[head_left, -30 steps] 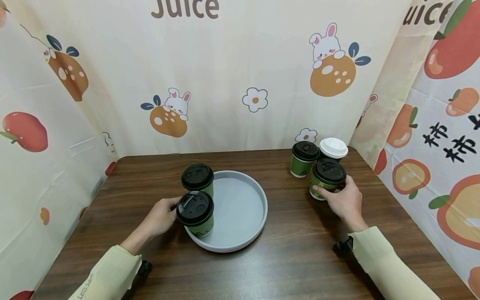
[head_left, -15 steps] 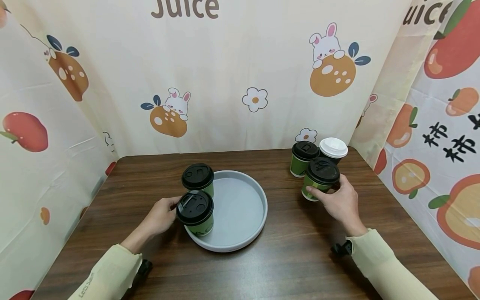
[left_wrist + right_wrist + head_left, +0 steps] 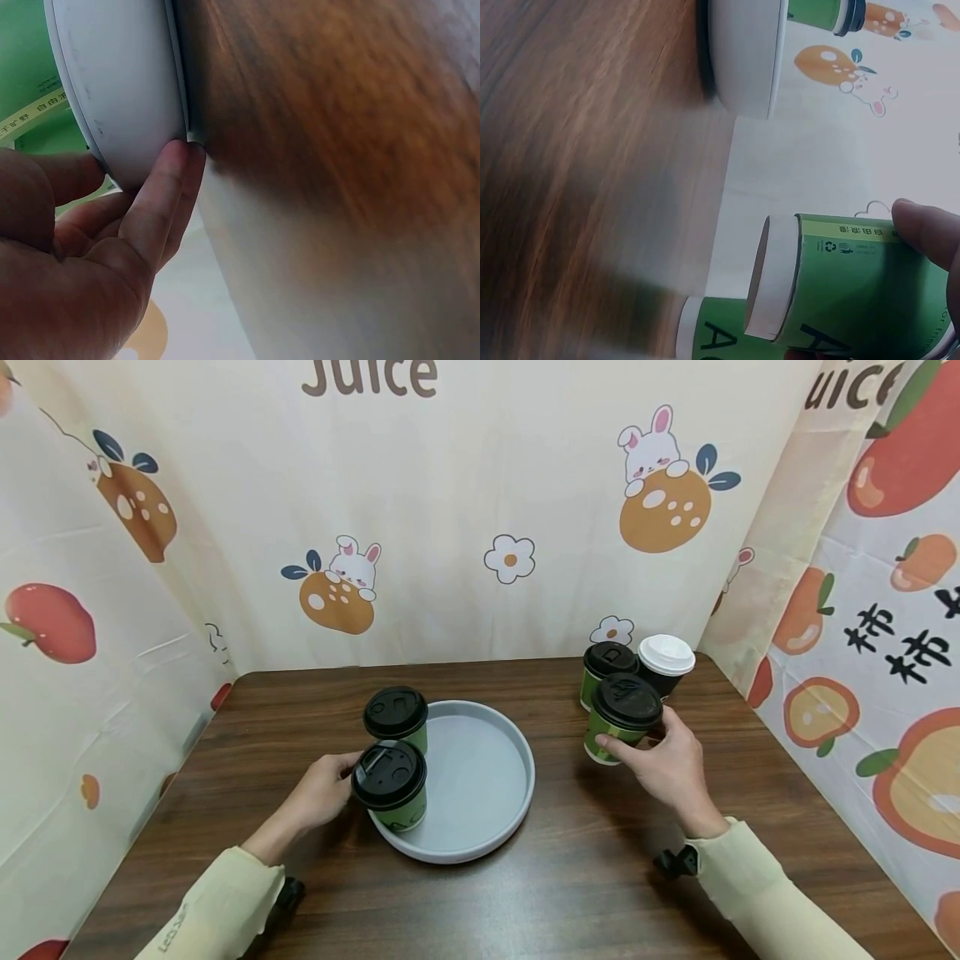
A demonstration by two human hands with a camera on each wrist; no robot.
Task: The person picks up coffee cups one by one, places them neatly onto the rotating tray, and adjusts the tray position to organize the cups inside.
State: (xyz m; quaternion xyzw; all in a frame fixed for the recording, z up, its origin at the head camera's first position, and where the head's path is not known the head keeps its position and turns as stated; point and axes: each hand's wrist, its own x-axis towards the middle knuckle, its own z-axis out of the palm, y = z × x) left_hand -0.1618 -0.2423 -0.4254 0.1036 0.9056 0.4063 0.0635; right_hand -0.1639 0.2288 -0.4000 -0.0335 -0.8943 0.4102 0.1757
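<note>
My left hand (image 3: 322, 787) holds the left edge of a round light-grey tray (image 3: 480, 777). In the left wrist view the thumb is at the rim and the fingers (image 3: 150, 202) lie along the tray's outer wall and underside. Two green paper cups with black lids, a front cup (image 3: 392, 785) and a back cup (image 3: 396, 714), stand upright on the tray's left part. At the right, my right hand (image 3: 667, 767) grips another green paper cup (image 3: 622, 718) with a black lid; the right wrist view shows its white base (image 3: 771, 277) raised off the table.
Behind the held cup stand a green paper cup (image 3: 606, 664) with a black lid and a black cup (image 3: 666, 664) with a white lid. The dark wooden table (image 3: 480, 910) meets a printed fabric backdrop (image 3: 450, 485) at its far edge, with more fabric at both sides.
My right hand has moved left with the green cup, away from the black cup with the white lid. The left hand and tray have hardly moved.
</note>
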